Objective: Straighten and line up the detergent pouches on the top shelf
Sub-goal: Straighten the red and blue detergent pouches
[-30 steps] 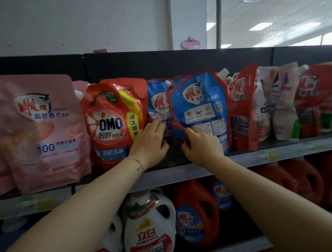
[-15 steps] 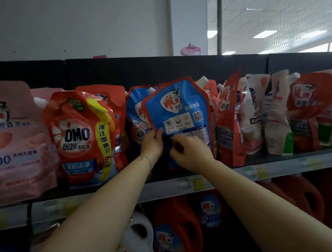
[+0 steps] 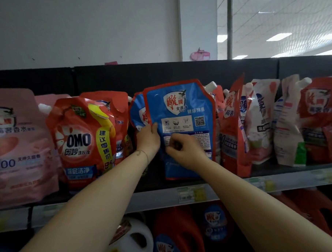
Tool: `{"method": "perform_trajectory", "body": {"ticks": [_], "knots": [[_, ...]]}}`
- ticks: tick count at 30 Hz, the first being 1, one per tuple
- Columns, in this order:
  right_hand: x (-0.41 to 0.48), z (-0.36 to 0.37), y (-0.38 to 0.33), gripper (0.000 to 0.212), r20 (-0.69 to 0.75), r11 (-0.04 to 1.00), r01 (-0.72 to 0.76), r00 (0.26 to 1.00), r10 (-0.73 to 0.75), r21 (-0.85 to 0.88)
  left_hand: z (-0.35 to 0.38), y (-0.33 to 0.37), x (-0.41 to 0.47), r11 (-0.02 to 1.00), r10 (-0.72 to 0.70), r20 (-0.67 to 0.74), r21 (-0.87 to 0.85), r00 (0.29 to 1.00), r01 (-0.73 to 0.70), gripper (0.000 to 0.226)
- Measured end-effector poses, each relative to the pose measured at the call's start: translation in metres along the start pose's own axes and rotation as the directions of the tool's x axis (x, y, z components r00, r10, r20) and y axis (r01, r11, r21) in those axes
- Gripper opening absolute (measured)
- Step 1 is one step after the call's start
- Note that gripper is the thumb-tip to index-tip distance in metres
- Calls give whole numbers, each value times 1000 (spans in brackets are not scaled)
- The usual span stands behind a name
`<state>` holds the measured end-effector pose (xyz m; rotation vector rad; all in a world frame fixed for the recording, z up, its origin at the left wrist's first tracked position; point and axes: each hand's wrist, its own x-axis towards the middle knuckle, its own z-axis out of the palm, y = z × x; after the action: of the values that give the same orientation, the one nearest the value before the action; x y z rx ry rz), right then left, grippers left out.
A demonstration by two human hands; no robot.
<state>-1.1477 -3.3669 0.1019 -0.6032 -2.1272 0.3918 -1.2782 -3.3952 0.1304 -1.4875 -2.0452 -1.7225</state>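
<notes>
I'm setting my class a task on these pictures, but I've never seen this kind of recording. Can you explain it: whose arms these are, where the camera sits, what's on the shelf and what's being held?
There is no machine here: a person works with two bare hands. The camera is worn on their head and looks forward and down, so both arms reach in from the bottom of the picture. Detergent pouches stand along the top shelf: a pink pouch at the far left, an orange OMO pouch, the blue pouch in the middle, and red and white pouches to the right. Below it stand jugs. The left hand grips the blue pouch's left edge, thumb on its front. The right hand pinches its front lower down with curled fingers.
</notes>
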Motion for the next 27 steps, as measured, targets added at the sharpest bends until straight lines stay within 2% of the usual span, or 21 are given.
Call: {"method": "perform_trajectory", "body": {"ticks": [4, 10, 15, 20, 23, 25, 27], "knots": [[2, -4, -4, 20, 21, 999, -20, 1000, 21, -25, -3, 0, 3, 999, -21, 8, -24, 1000, 21, 36], [0, 2, -10, 42, 9, 950, -10, 1000, 14, -312, -12, 3, -1, 999, -17, 4, -35, 1000, 17, 36], [-3, 13, -25, 46, -46, 905, -49, 998, 33, -423, -24, 5, -11, 999, 48, -31, 11, 998, -48, 39], [0, 31, -47, 35, -119, 885, -169, 984, 130, -435, -40, 11, -28, 983, 138, -115, 137, 984, -122, 46], [4, 43, -53, 31, -106, 886, -132, 990, 94, -445, -51, 12, -36, 961, 172, -148, 243, 974, -133, 45], [5, 52, -54, 29, -83, 894, -79, 995, 47, -442, -58, 10, -40, 953, 207, -161, 255, 965, -161, 45], [5, 58, -53, 28, -40, 938, -25, 999, 12, -347, -65, 9, -44, 948, 243, -158, 246, 957, -201, 47]]}}
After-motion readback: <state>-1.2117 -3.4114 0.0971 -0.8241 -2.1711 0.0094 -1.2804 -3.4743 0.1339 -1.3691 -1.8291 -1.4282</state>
